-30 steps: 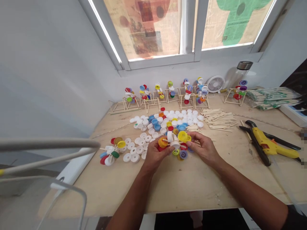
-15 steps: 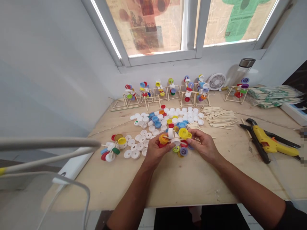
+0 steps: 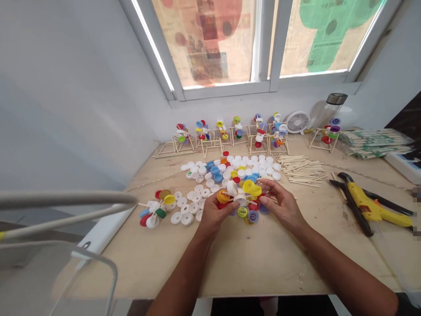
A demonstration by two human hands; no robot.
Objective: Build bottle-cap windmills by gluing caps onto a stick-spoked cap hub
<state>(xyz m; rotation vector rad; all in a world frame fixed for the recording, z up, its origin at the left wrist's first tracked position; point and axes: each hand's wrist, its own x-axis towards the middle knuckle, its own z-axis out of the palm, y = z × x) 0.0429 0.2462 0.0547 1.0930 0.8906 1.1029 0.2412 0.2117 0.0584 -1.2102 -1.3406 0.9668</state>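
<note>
Over the middle of the table, my left hand (image 3: 212,213) is closed on a wheel of bottle caps and sticks (image 3: 240,200), with white, yellow and orange caps around its centre. My right hand (image 3: 283,205) is just to the right of its yellow caps, thumb and fingers apart, gripping nothing that I can see. Below and behind the wheel lie more coloured caps, among them a purple cap (image 3: 253,216) and a lime-yellow cap (image 3: 242,212); the wheel partly hides them. Another cap wheel (image 3: 153,210) rests on the table to the left.
White caps (image 3: 187,218) spread across the table beyond my hands, with blue caps (image 3: 218,177) among them. Cut sticks (image 3: 301,169) are piled at right, near a yellow glue gun (image 3: 368,204). Stick stands with cap wheels (image 3: 258,136) line the wall beside a small fan (image 3: 297,122).
My right hand has come off the wheel's yellow caps and moved slightly right, its fingers opening. The wheel has turned a little in my left hand. The view has tilted upward.
</note>
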